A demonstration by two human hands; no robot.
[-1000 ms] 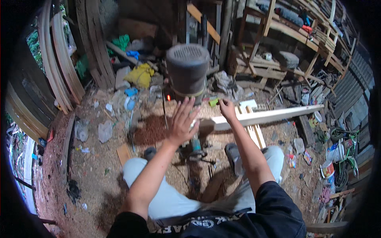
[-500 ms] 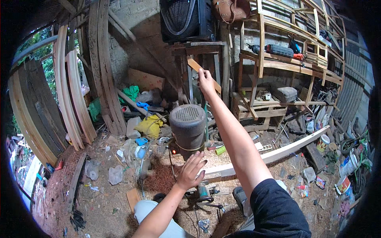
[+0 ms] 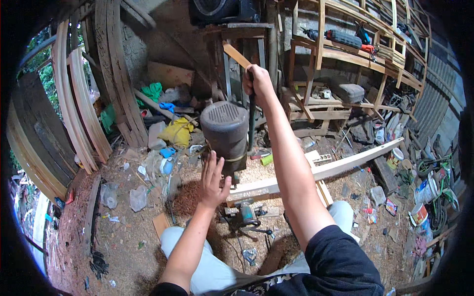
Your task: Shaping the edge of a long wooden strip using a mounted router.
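Note:
My right hand (image 3: 258, 83) is raised and closed around a flat wooden strip (image 3: 236, 54), whose bare end sticks out to the upper left. Below that hand a dark upright post (image 3: 252, 123) runs down behind a machine's large grey-brown motor housing (image 3: 224, 121) with a vented top. My left hand (image 3: 213, 185) is open, fingers stretched up against or just in front of the housing's lower side; contact is hard to tell. A long pale wooden beam (image 3: 340, 167) lies under the machine, slanting up to the right. Between my knees sits a teal metal fitting with a handwheel (image 3: 249, 224).
Wood shavings (image 3: 190, 197) and litter cover the floor. Tall planks (image 3: 76, 108) lean at the left. At the right back stands a wooden frame rack (image 3: 355, 56) with tools on it. A power strip (image 3: 323, 158) lies behind the beam; buckets (image 3: 419, 214) stand far right.
The view has shifted, so the scene sits higher and further left. My left hand has moved up along the housing. My right hand still grips the strip.

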